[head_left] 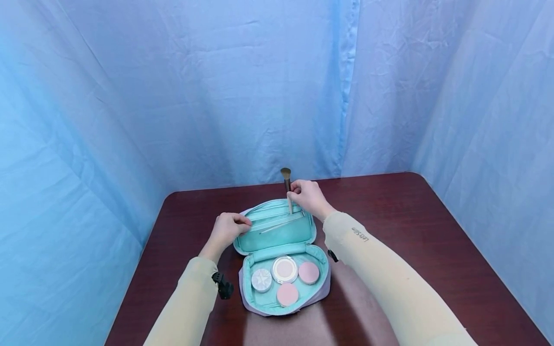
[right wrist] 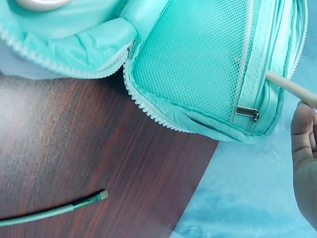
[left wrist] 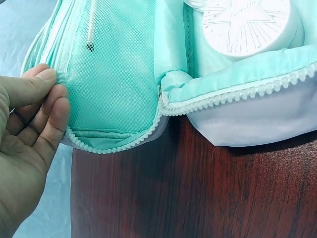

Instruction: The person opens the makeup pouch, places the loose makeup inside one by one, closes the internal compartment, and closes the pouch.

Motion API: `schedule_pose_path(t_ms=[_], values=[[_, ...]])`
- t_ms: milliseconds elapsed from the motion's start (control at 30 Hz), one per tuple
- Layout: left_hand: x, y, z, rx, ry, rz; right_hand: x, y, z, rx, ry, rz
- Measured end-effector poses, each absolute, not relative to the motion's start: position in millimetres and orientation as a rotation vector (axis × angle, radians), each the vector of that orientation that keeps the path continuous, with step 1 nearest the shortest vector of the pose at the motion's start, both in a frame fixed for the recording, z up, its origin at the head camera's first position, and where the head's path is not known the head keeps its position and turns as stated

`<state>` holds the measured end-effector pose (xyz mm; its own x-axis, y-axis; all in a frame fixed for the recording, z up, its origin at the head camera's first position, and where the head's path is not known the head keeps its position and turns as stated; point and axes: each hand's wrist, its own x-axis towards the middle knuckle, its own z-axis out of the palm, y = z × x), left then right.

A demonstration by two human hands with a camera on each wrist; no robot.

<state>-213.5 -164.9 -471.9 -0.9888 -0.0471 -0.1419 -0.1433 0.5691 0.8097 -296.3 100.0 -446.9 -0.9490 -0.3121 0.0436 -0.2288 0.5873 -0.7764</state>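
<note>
An open cosmetic bag with a mint lining lies on the table, its lid folded back. My left hand pinches the edge of the lid's mesh pocket between thumb and fingers. My right hand grips a makeup brush by its dark upper part, bristles up. The pale handle end points down at the pocket's zippered opening. Behind the mesh lies a thin pale stick, slanting along the pocket. A metal zipper pull sits at the pocket's right end.
In the bag's base sit a star-patterned round case, a white-rimmed compact and two pink round cases. Another slim brush lies on the dark wooden table, right of the bag. Blue curtains surround the table.
</note>
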Motion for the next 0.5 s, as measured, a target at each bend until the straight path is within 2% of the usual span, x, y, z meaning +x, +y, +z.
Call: schedule_pose_path(t_ms=[500], values=[[-214.1, -164.0, -473.0, -0.152, 2.701, 1.407, -293.9, 96.4, -443.1, -0.692, 2.842, -1.181]])
